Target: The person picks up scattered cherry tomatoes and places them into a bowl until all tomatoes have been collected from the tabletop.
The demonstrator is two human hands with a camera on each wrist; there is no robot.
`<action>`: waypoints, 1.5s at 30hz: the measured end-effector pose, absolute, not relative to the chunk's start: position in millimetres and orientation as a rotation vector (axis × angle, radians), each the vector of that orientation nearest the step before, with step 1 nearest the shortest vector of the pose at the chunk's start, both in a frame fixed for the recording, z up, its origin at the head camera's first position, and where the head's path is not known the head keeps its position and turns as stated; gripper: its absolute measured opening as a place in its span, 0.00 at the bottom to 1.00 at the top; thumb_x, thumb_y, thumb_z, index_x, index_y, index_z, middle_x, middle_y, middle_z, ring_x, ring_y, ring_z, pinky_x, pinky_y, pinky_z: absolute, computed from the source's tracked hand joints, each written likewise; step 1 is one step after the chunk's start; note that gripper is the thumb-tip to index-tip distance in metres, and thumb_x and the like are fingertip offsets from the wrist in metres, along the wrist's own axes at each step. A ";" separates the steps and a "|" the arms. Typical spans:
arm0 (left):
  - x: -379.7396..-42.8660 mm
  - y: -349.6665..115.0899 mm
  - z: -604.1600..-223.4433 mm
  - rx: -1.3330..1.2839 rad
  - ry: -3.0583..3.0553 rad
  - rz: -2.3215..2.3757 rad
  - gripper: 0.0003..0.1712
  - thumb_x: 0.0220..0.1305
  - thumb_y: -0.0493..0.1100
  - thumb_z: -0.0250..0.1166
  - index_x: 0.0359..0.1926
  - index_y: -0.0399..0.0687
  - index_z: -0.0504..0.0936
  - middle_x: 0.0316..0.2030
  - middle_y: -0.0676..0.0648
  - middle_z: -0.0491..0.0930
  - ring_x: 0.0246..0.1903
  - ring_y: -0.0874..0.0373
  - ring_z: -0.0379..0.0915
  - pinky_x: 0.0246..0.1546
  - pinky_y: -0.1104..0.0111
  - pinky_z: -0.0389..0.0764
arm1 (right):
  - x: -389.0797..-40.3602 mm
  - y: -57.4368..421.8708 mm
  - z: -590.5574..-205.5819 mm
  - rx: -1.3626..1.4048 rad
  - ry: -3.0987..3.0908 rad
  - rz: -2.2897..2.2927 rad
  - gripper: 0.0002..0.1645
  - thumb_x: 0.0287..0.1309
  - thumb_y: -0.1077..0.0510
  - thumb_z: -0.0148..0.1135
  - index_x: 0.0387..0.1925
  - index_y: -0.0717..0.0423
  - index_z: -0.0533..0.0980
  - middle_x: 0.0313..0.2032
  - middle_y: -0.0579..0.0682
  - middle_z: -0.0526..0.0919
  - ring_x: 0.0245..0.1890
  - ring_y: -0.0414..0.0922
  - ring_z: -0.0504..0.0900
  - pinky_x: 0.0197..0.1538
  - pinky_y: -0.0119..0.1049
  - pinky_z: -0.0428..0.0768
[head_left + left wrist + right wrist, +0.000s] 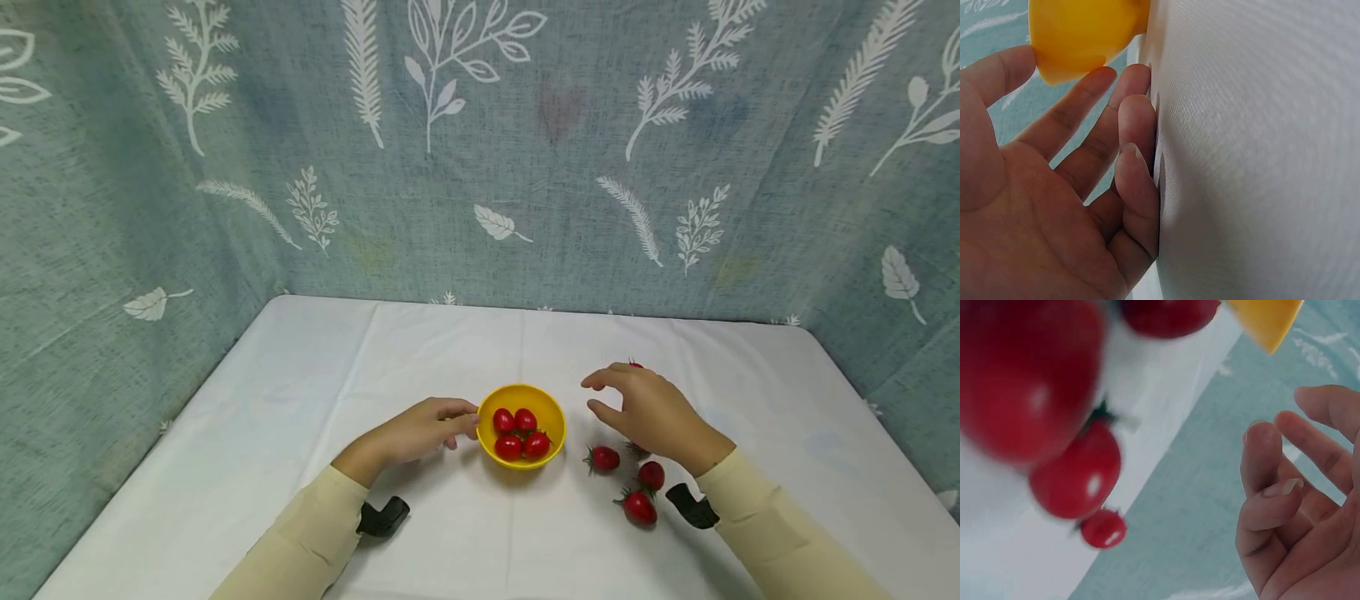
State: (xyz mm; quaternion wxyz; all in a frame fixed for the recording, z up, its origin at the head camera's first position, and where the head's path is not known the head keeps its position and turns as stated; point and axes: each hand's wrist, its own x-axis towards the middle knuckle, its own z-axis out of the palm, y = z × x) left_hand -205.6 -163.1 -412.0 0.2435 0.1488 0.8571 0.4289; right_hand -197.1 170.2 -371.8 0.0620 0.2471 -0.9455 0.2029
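A small yellow bowl [557,417] stands on the white cloth with several red cherry tomatoes [508,447] inside. At its left side is my left hand [423,431], thumb at the rim and index fingertip against the outer wall; in the left wrist view the other fingers lie loosely bent beside the cloth. My right hand [652,412] hovers right of the bowl, fingers loosely bent and nothing between them. Below and around it lie loose cherry tomatoes with green stems, among them one tomato [603,459] nearest the bowl and another [639,507] closer to me. The right hand partly hides some.
A white cloth [420,342] covers the table. Behind it and along both sides hangs a blue-green curtain [420,250] with white leaf patterns. Each wrist carries a black strap-like device, one [384,517] at the left and one [692,507] at the right.
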 end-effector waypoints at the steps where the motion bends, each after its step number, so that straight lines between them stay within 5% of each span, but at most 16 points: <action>1: -205.5 -163.4 -411.9 0.408 2.343 1.171 0.21 0.72 0.61 0.55 0.56 0.58 0.81 0.44 0.52 0.83 0.40 0.54 0.76 0.38 0.63 0.71 | -199.4 173.5 -372.2 0.734 -2.865 0.601 0.16 0.58 0.57 0.71 0.49 0.52 0.83 0.43 0.50 0.86 0.36 0.46 0.82 0.41 0.41 0.83; 12: -204.7 -163.7 -411.5 0.411 2.337 1.181 0.21 0.73 0.61 0.55 0.56 0.57 0.81 0.44 0.52 0.83 0.40 0.54 0.76 0.40 0.64 0.71 | -224.5 205.5 -376.7 0.568 -2.971 0.505 0.18 0.59 0.59 0.70 0.52 0.57 0.81 0.44 0.55 0.85 0.40 0.50 0.82 0.44 0.48 0.83; 22: -202.6 -163.0 -410.1 0.408 2.348 1.171 0.21 0.73 0.60 0.54 0.57 0.58 0.81 0.45 0.52 0.84 0.40 0.54 0.76 0.41 0.63 0.72 | -240.8 218.4 -384.2 0.491 -3.049 0.383 0.22 0.58 0.58 0.70 0.54 0.57 0.80 0.50 0.61 0.82 0.39 0.52 0.83 0.35 0.48 0.82; 45: -202.9 -162.3 -410.5 0.368 2.348 1.179 0.21 0.72 0.61 0.56 0.56 0.59 0.81 0.44 0.53 0.83 0.40 0.55 0.75 0.39 0.64 0.71 | -251.3 222.2 -391.7 0.454 -3.139 0.345 0.22 0.56 0.61 0.71 0.53 0.59 0.80 0.42 0.56 0.85 0.38 0.50 0.81 0.41 0.48 0.82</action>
